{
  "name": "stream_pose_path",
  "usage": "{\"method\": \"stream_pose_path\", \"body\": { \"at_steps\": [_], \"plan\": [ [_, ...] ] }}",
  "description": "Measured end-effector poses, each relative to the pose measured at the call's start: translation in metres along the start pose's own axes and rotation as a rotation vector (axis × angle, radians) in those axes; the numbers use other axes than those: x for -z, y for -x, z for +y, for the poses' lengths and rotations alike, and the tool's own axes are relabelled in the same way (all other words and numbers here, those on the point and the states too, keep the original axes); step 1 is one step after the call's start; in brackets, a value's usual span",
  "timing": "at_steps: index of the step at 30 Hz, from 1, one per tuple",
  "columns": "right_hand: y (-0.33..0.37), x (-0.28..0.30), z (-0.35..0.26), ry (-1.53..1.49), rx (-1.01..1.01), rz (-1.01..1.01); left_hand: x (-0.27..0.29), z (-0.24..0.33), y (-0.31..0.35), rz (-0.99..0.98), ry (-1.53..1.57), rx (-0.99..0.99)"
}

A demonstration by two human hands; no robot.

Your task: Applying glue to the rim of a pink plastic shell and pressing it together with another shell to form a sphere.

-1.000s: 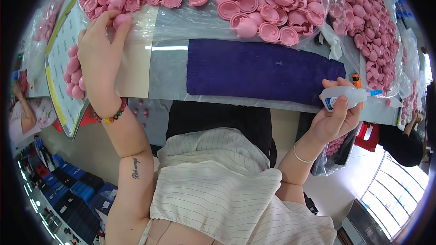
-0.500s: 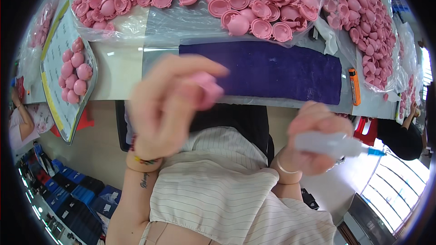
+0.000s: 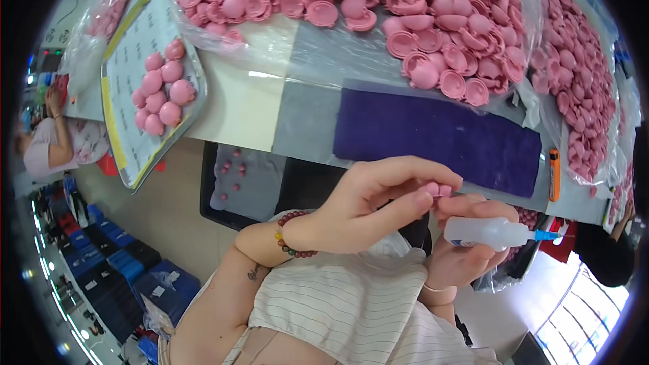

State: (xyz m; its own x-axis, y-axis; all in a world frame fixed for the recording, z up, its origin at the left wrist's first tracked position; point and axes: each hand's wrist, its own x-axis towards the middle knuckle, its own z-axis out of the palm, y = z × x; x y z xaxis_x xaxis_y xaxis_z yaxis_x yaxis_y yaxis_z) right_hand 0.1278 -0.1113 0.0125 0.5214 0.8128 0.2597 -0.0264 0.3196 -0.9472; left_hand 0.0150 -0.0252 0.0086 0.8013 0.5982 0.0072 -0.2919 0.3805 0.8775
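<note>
Matt pink rubbery half-shells (image 3: 433, 47) fill glossy clear plastic bags (image 3: 324, 44) at top; the dark purple cloth mat (image 3: 433, 136) looks soft; the translucent white plastic squeeze bottle (image 3: 490, 233) is smooth.

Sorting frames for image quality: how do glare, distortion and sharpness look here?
Head view: fisheye bends the table edge near the rim; glare streaks the clear plastic sheet under the pink rubber caps; left hand, right hand and white squeeze bottle appear sharp.

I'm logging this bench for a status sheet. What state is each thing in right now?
Left hand: pinching a small pink piece.
Right hand: gripping a white squeeze bottle, blue nozzle pointing sideways.
Purple mat: flat, bare.
Pink caps: heaped loose on clear plastic.
Tray: tilted, holding pink balls.
Orange lighter: lying flat.
</note>
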Motion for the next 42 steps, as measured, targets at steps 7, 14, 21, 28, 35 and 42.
{"method": "stream_pose_path", "body": {
  "at_steps": [7, 14, 21, 28, 35, 42],
  "plan": [
    [-0.008, 0.006, 0.005, -0.038, 0.055, 0.023, 0.005, 0.0, 0.0, -0.013, 0.357, 0.141],
    [-0.011, 0.002, -0.006, -0.174, -0.109, -0.098, 0.006, -0.008, -0.004, 0.003, 0.416, 0.09],
    [-0.037, 0.041, -0.008, 0.093, 0.088, 0.125, 0.003, 0.012, -0.008, 0.148, -0.265, -0.184],
    [-0.089, 0.11, -0.021, 0.254, 0.258, 0.505, 0.069, 0.043, -0.047, 0.531, -1.732, -0.484],
    [-0.045, 0.087, 0.007, 0.17, 0.234, 0.357, 0.069, 0.033, -0.045, 0.503, -1.599, -0.365],
    [-0.025, 0.061, 0.006, 0.155, 0.203, 0.3, 0.056, 0.039, -0.039, 0.543, -1.389, -0.357]
  ]
}}
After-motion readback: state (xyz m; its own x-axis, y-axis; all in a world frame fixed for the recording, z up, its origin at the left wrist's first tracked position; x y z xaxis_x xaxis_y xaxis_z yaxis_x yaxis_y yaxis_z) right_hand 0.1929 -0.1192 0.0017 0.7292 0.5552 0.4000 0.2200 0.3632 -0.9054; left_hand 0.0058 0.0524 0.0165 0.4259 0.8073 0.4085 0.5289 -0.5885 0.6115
